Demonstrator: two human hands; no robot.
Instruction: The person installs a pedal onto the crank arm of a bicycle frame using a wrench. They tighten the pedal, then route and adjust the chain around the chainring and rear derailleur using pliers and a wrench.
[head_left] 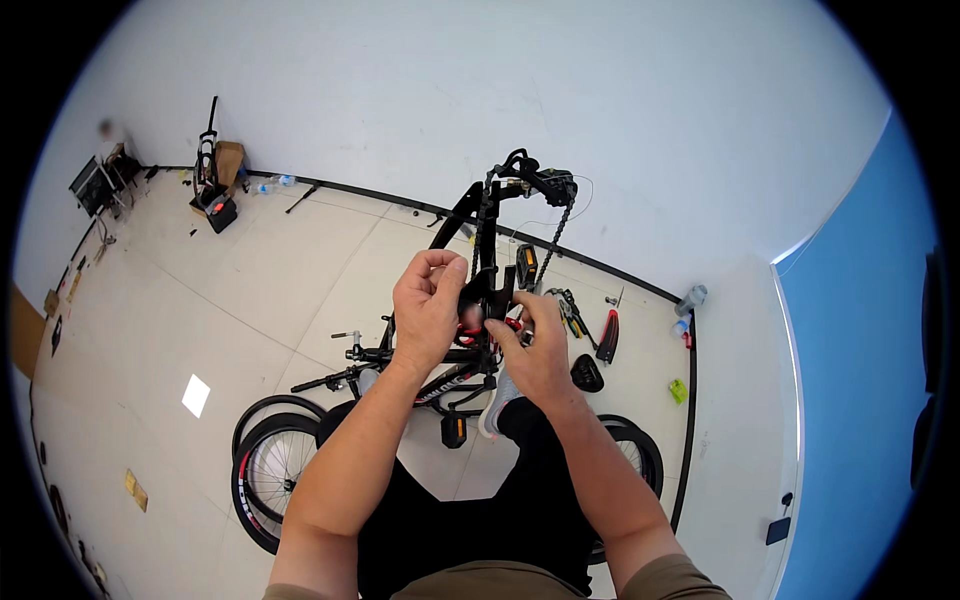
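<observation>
Fingers of the left hand (428, 310) curl shut, thumb and fingertips pinched on the upper left edge of the black crank part (490, 292) at the frame's (462, 215) middle. Right hand (540, 350) sits lower right of it, fingers closed around the red-ringed bit (470, 335) just under the crank part; exact grip partly hidden by the knuckles. So the part lies between both hands, touching both, above the right fingers and right of the left thumb. Frame is held upside-down-ish, rising from the hands toward the wall; chain (555, 235) hangs loose from its top end down toward a pedal (526, 266) just above the right hand. Second pedal (453, 430) below, near the knees. Handlebar (345, 372) lies on the floor left of the wrists. Wheels (272, 470) flat on the floor at lower left, another wheel (640, 450) at right behind the right forearm. Saddle (586, 374), red-handled tool (608, 335) and pliers (572, 315) lie on the floor right of the hands. Bottles (690, 300) by the wall corner.
</observation>
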